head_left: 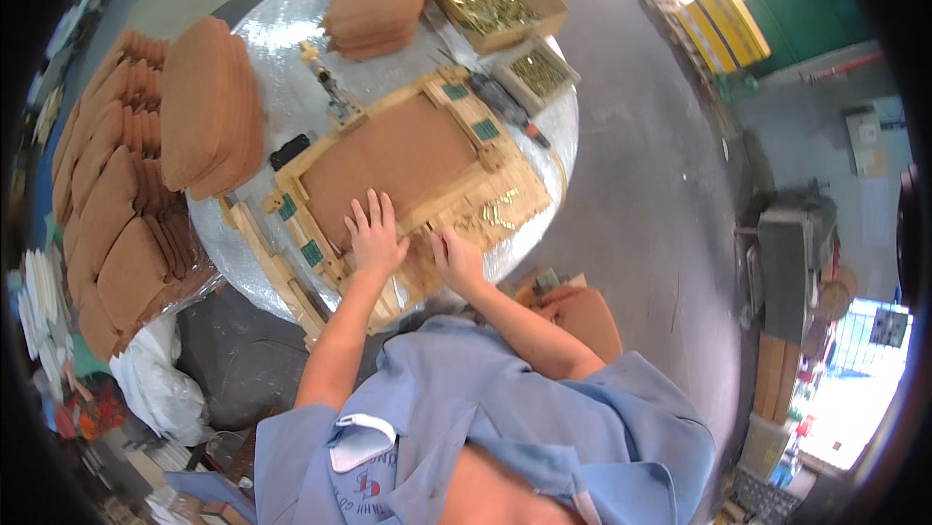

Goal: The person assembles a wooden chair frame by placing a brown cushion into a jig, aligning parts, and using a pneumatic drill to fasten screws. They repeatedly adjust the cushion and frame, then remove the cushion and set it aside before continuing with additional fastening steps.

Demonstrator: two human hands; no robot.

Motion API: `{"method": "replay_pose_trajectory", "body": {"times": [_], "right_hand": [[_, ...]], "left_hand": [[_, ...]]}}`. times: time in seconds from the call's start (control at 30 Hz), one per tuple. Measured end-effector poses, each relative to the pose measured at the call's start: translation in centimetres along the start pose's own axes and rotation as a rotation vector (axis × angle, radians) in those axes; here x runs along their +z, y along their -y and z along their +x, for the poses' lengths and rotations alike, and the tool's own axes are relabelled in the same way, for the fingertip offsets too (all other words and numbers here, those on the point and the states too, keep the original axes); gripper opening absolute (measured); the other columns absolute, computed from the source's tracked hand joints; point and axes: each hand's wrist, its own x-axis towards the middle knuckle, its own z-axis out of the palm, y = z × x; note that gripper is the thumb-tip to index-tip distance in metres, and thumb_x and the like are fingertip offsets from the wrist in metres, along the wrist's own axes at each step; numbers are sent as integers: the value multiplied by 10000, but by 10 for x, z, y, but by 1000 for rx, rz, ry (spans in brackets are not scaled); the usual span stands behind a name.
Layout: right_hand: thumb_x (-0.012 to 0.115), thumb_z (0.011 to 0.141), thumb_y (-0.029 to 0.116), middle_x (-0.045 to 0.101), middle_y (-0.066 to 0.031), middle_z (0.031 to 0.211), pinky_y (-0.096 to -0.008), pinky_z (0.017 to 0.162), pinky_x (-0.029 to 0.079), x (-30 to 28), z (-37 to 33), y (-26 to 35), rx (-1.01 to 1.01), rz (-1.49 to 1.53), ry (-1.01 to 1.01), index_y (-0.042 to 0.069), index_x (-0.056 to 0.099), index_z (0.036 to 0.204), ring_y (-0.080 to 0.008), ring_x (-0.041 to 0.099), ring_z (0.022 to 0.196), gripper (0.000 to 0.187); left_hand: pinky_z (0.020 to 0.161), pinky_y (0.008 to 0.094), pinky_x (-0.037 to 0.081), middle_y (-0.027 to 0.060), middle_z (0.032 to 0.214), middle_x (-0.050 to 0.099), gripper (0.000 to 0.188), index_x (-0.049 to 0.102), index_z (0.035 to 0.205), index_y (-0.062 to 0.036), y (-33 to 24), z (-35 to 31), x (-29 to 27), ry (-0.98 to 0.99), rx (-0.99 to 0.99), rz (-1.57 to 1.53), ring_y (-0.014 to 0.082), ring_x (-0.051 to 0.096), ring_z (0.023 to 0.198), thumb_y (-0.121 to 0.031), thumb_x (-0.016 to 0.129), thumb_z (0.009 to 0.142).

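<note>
A brown board (398, 161) lies inside a wooden frame jig (529, 197) with green pads. My left hand (377, 242) rests open on the board's near edge, its fingers spread. Beside it, my right hand (456, 258) is closed in a pinch at the jig's near rail. What it pinches is too small to make out. Several small brass-coloured metal pieces (500, 207) lie on the rail to the right of that hand. A power screwdriver (505, 106) with a dark body and orange end lies past the jig's far right corner.
The round table (267, 35) has a shiny wrapped top. A cardboard box (544, 11) of brass pieces and a smaller bin (534, 74) of small hardware stand at the far right. Brown boards (209, 108) are stacked left and at the back. A hand tool (330, 88) lies beyond the jig.
</note>
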Motion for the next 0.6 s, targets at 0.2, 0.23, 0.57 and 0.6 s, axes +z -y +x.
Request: {"method": "replay_pose_trajectory", "body": {"times": [0.2, 0.23, 0.57, 0.6], "right_hand": [[605, 1088, 290, 755, -184, 885, -533, 668, 560, 37, 29, -22, 51, -279, 117, 121, 642, 1117, -426, 739, 798, 176], [601, 1090, 310, 760, -190, 905, -535, 676, 561, 38, 38, -21, 70, -280, 140, 117, 634, 1115, -428, 741, 811, 197], [687, 1048, 240, 697, -186, 1110, -504, 956, 530, -36, 182, -20, -104, 21, -127, 49, 664, 1141, -407, 656, 1113, 213], [695, 1042, 235, 696, -194, 1156, -508, 973, 530, -37, 223, -22, -152, -46, -181, 43, 664, 1173, -414, 653, 1137, 235]], "left_hand": [[1206, 746, 364, 252, 1768, 287, 1098, 314, 1696, -36, -4, 8, -6, -10, 41, 29, 587, 324, 1563, -486, 851, 851], [1205, 745, 366, 249, 1770, 287, 1100, 311, 1698, -38, 0, 6, -5, -14, 49, 28, 587, 325, 1563, -496, 846, 853], [1286, 595, 336, 248, 1667, 473, 801, 553, 1558, -60, 59, 19, -15, -299, -109, -417, 466, 414, 1560, -595, 708, 983], [1294, 585, 325, 247, 1671, 469, 797, 557, 1551, -56, 81, 27, -15, -408, -127, -426, 460, 410, 1565, -606, 691, 990]]}}
